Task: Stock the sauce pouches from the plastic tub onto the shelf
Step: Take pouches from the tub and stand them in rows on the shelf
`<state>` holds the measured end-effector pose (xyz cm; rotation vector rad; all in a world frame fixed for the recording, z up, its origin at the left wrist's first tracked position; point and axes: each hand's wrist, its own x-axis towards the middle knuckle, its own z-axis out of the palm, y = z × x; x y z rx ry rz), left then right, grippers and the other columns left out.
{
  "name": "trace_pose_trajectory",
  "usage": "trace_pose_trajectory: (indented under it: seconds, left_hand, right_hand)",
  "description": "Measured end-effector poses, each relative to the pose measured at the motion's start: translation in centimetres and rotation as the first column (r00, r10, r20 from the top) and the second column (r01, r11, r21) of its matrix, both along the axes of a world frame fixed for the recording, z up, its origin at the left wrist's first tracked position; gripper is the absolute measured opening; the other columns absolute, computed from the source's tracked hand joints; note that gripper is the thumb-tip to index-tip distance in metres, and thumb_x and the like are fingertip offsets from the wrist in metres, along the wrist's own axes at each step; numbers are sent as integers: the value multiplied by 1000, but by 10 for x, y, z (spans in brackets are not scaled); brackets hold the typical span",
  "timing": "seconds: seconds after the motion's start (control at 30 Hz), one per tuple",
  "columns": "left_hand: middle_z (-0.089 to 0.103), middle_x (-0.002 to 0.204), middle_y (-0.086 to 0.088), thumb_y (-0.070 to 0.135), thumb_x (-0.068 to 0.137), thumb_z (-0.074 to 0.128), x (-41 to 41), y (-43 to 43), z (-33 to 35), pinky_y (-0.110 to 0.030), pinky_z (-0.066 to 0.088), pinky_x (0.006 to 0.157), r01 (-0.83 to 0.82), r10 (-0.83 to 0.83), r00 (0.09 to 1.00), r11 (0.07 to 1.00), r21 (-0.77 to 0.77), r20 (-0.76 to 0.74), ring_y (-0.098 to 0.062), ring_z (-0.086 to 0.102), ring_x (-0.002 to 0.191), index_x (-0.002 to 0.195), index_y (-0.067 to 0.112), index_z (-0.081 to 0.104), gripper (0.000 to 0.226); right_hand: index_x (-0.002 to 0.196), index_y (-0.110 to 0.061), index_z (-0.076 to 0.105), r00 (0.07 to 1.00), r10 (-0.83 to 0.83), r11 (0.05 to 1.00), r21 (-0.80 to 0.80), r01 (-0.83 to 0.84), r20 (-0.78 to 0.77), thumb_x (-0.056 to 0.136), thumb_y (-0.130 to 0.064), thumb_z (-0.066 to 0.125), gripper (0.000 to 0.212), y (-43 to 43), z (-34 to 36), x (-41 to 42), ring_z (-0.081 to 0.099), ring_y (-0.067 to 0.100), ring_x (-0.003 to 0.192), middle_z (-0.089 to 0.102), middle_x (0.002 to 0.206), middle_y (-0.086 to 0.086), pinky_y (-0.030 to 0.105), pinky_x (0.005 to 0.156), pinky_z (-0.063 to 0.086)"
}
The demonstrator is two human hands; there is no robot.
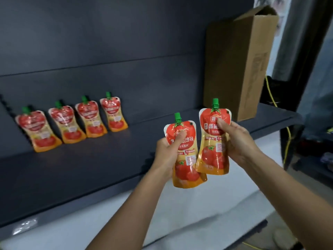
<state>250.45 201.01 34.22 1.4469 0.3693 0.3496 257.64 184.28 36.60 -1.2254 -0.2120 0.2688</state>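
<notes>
Just past the middle of the view, toward 4 o'clock, two bare hands each hold up a sauce pouch in front of the dark shelf (108, 159). The left hand (167, 152) is curled round the left pouch (187, 170), thumb pressed across its red front. The right hand (237, 141) is clamped on the right pouch (210, 156), thumb on the label and fingers behind. Both pouches are upright with their green caps at 12 o'clock. The right one sits a little higher, at 2 o'clock of the left one, and their inner edges meet. The hands themselves stay apart, one on either outer side of the pair. Over at 9 o'clock, a row of four pouches (66, 121) stands on the shelf, leaning back toward the rear panel. At 1 o'clock a tall cardboard box (239, 65) stands on the shelf's right end. A yellow cable (288, 141) hangs beyond the shelf at 3 o'clock.
</notes>
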Motion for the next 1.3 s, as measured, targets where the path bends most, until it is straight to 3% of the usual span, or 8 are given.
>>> trace_pose_trajectory:
  seconds: [0.23, 0.53, 0.63, 0.8, 0.93, 1.3]
  left_hand:
    - [77, 93, -2, 35, 89, 68, -6, 133, 15, -39, 59, 79, -196, 203, 973, 978, -66, 112, -18, 75, 85, 103, 17, 69, 23]
    - [76, 100, -1, 36, 85, 72, 5, 255, 1, -47, 56, 88, -332, 345, 931, 936, -114, 121, -21, 73, 93, 109, 21, 68, 28]
    - [76, 104, -2, 39, 86, 69, 18, 275, -1, -44, 57, 85, -356, 373, 919, 924, -141, 127, -20, 73, 93, 116, 19, 66, 37]
    - [77, 101, -2, 38, 86, 69, 39, 298, -1, -38, 58, 78, -375, 395, 908, 915, -149, 140, -18, 74, 90, 113, 17, 68, 34]
    - [77, 101, -3, 38, 87, 69, 58, 309, 3, -42, 57, 84, -388, 409, 903, 908, -161, 132, -20, 74, 91, 109, 17, 69, 31]
    - [77, 96, -3, 35, 88, 69, 93, 314, 10, -41, 57, 84, -381, 398, 904, 916, -125, 157, -19, 74, 90, 98, 18, 71, 20]
  right_hand:
    - [119, -11, 63, 990, 131, 991, 15, -132, 52, 88, -24, 66, 33, 134, 21, 31, 71, 26, 96, 72, 108, 9, 37, 66, 58]
    - [105, -8, 68, 991, 102, 995, -8, -102, 86, 88, -14, 66, 18, 257, 8, 91, 71, 23, 83, 73, 96, 9, 41, 72, 56]
    - [103, -12, 69, 990, 106, 994, -1, -106, 93, 89, -15, 66, 15, 286, 3, 113, 72, 20, 82, 73, 95, 6, 38, 69, 57]
    - [100, -16, 70, 988, 122, 992, 0, -123, 94, 88, -15, 67, 12, 332, -3, 156, 71, 24, 87, 73, 95, 6, 46, 82, 57]
    - [94, -21, 70, 987, 140, 990, -19, -138, 84, 88, -18, 68, 7, 359, -7, 183, 70, 24, 90, 73, 94, 4, 50, 88, 55]
    - [100, -17, 70, 967, 217, 973, 45, -224, 134, 91, -14, 63, 12, 373, -25, 207, 71, 21, 86, 74, 94, 3, 46, 85, 54]
